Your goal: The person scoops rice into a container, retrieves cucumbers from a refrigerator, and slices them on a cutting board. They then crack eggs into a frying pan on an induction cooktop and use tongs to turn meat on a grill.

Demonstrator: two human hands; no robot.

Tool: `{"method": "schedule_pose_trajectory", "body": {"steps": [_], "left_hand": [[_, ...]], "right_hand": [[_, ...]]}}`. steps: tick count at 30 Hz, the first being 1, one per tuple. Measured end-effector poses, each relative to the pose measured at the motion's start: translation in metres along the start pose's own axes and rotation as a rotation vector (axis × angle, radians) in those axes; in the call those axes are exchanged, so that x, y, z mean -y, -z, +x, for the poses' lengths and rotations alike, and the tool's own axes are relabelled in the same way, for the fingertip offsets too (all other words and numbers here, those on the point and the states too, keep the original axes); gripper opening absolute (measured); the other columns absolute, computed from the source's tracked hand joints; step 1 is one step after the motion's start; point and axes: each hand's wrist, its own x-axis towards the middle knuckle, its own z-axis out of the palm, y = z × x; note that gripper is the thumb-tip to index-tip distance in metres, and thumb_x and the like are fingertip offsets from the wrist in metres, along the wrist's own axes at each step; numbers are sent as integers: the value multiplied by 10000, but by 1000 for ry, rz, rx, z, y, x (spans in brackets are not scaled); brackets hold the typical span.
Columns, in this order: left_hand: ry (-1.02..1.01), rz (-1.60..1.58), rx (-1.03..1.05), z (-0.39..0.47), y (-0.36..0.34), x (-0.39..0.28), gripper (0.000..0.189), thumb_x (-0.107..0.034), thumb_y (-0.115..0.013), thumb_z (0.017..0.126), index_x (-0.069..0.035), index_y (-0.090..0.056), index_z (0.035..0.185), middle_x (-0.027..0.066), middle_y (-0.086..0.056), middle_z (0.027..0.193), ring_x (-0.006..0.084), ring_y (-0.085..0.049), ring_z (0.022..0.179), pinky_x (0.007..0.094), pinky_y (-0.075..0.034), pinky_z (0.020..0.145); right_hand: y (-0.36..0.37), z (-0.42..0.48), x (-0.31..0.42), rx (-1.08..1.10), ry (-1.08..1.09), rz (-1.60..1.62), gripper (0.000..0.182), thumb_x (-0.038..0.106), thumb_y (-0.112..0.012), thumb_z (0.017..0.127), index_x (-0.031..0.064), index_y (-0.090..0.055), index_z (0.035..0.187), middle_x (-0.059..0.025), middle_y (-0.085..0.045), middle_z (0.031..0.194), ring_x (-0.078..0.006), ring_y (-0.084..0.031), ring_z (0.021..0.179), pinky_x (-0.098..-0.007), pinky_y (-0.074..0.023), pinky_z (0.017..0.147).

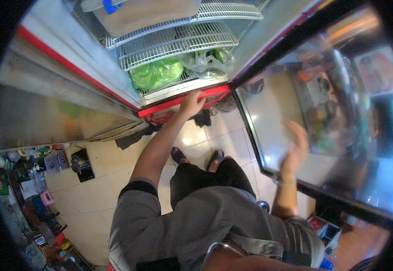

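Observation:
My left hand (192, 103) is in front of the red lower edge (169, 107) of an upright glass-door refrigerator, its fingers loosely bent around nothing visible. Whether it touches the edge is unclear. On the right, my right hand (294, 149), blurred, is raised against or just before the glass door (271, 101), which stands swung outward. No object shows in that hand. Inside, white wire shelves (179, 44) are stacked above a bottom level. There lie a green plastic bag (157, 74) and a clear plastic bag (210, 62) with green vegetables in it.
A large pale container (145, 15) sits on the upper shelf. Leftward, a flat metal-like panel (64, 101) adjoins the refrigerator. A black portable cooker (82, 165) and assorted kitchen items lie at left. A crate (327, 233) stands lower right. Dark cloth (202, 118) lies beneath the refrigerator's front.

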Motion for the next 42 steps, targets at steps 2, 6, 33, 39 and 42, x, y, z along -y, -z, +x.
{"method": "schedule_pose_trajectory", "body": {"steps": [2, 6, 33, 39, 42], "left_hand": [[-80, 142, -97, 41, 6, -21, 171, -204, -607, 872, -54, -642, 945, 143, -683, 971, 330, -663, 860, 401, -523, 733], [137, 104, -270, 98, 2, -57, 183, -233, -548, 870, -88, -650, 914, 156, -681, 846, 356, -655, 835, 448, -507, 737], [-78, 642, -530, 235, -15, 59, 594, -380, -642, 840, -63, -516, 1326, 262, -495, 1323, 447, -493, 1197, 521, -424, 981], [261, 681, -176, 285, -16, 15, 479, -446, -571, 842, -80, -636, 1144, 250, -628, 1110, 428, -620, 1001, 558, -494, 846], [88, 834, -323, 283, -24, 26, 481, -449, -563, 845, -84, -635, 1150, 247, -629, 1112, 426, -621, 1001, 553, -497, 847]], "right_hand": [[-98, 47, -27, 327, -41, 86, 289, 197, -503, 935, 32, -650, 1121, -159, -642, 1162, -282, -579, 1136, -391, -404, 1002], [-278, 114, -118, 293, 125, 165, 243, -4, -491, 831, 18, -618, 1037, -206, -640, 1050, -396, -588, 1017, -444, -470, 890], [-478, 203, -207, 339, -2, -283, 503, 495, -563, 827, 140, -643, 1175, -144, -605, 1234, -352, -561, 1133, -508, -408, 978], [-496, 199, -237, -70, -42, -182, 536, 501, -647, 785, 120, -651, 1163, -134, -644, 1167, -397, -618, 1009, -512, -487, 859], [-480, 199, -227, 26, -43, -103, 391, 319, -655, 802, 86, -660, 1116, -179, -672, 1021, -404, -633, 906, -491, -509, 781]]}}
